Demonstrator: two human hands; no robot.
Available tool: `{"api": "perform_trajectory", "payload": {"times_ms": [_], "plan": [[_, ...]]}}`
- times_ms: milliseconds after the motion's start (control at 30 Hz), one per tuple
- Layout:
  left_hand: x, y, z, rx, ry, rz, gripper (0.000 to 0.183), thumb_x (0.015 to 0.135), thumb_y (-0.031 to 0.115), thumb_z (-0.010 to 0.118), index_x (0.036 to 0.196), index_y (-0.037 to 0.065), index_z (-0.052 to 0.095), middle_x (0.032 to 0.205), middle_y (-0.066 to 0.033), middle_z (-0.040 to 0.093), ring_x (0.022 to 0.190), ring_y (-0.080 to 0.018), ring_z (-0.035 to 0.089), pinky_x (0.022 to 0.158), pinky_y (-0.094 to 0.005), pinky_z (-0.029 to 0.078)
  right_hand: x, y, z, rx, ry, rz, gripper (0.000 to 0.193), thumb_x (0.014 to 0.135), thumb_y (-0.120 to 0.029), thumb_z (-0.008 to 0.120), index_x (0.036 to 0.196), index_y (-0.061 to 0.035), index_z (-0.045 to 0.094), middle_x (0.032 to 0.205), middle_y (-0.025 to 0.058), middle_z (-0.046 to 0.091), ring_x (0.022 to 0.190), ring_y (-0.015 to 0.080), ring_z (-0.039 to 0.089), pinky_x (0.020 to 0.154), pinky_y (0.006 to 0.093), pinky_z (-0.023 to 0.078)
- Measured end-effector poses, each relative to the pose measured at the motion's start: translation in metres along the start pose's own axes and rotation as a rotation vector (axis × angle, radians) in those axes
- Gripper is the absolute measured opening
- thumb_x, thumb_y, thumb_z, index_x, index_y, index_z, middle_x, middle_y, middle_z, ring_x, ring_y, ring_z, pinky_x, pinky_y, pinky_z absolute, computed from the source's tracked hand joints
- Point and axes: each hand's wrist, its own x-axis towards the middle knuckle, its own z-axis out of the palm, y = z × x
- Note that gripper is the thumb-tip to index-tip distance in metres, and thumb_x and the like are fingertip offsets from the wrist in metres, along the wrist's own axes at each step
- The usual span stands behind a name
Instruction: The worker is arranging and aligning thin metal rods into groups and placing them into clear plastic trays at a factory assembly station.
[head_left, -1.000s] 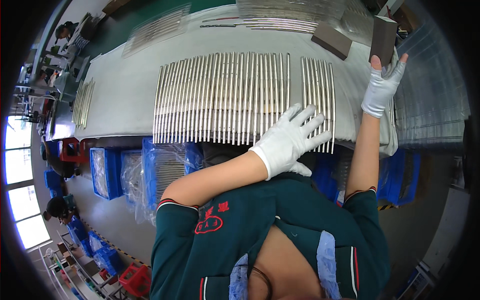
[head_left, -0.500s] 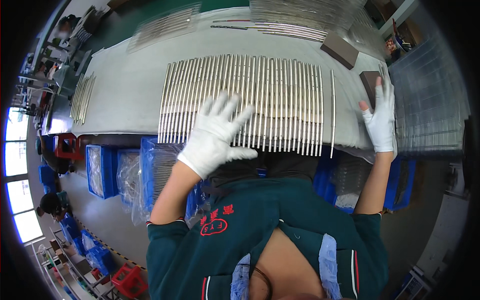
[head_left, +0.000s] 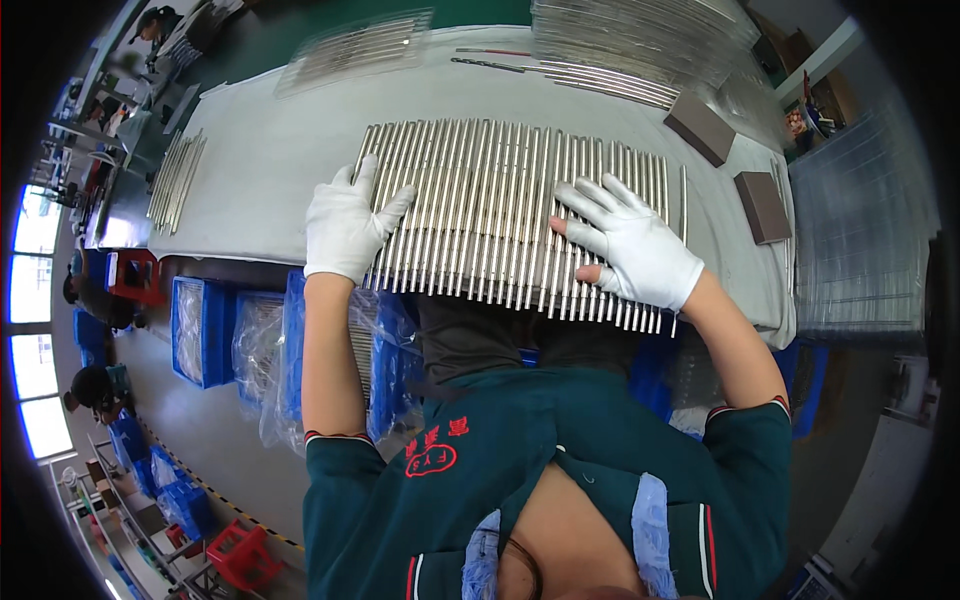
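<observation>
A wide row of slender, shiny metal rods [head_left: 480, 200] lies side by side on the pale table cover, their near ends at the front edge. My left hand [head_left: 345, 230], in a white glove, rests against the row's left end with its fingers apart. Across the right part of the row lies my right hand [head_left: 645, 250], also gloved, its fingers spread over the rods. Two of its fingertips poke bare from the glove. One single rod [head_left: 684, 200] lies just right of the row, partly hidden by that hand.
Two brown blocks, one farther back [head_left: 700, 128] and one nearer [head_left: 763, 208], sit at the table's right. A few rods [head_left: 176, 180] lie far left. Clear plastic sheets [head_left: 640, 50] and a drill bit [head_left: 487, 65] are at the back. Blue crates [head_left: 203, 335] stand below the table.
My left hand has gone from over the rods to the row's left end. My right hand has come left from beside the brown block onto the rods. The view has shifted slightly.
</observation>
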Motion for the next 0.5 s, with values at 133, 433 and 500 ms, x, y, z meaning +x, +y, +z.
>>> {"api": "perform_trajectory", "payload": {"times_ms": [133, 433, 500], "plan": [[0.002, 0.008, -0.011, -0.001, -0.103, -0.048, 0.069, 0.085, 0.058, 0.049, 0.123, 0.0, 0.053, 0.11, -0.0239, 0.058, 0.092, -0.0386, 0.058, 0.082, -0.0432, 0.047, -0.031, 0.011, -0.006, 0.002, -0.021, 0.09, 0.064, 0.087, -0.059, 0.038, 0.126, -0.0096, 0.052, 0.14, 0.0149, 0.04, 0.13, 0.0351, 0.036, 0.109, 0.0483, 0.024], [0.006, 0.005, 0.003, 0.013, 0.049, 0.015, 0.068, 0.081, 0.064, 0.048, 0.115, 0.004, 0.056, 0.092, -0.0179, 0.06, 0.08, -0.0335, 0.059, 0.07, -0.0428, 0.049, -0.036, 0.011, -0.024, 0.047, -0.034, 0.142, 0.078, 0.086, -0.067, 0.032, 0.131, -0.0046, 0.046, 0.14, 0.0177, 0.039, 0.131, 0.0387, 0.033, 0.111, 0.0482, 0.021], [0.005, 0.003, 0.001, 0.021, 0.034, 0.008, 0.07, 0.081, 0.064, 0.047, 0.115, 0.004, 0.056, 0.092, -0.0179, 0.06, 0.081, -0.0333, 0.059, 0.07, -0.0426, 0.049, 0.003, 0.001, -0.017, 0.012, -0.042, -0.053, 0.074, 0.087, -0.063, 0.034, 0.133, -0.0061, 0.044, 0.14, 0.0192, 0.037, 0.131, 0.0369, 0.033, 0.111, 0.0484, 0.021]]}}
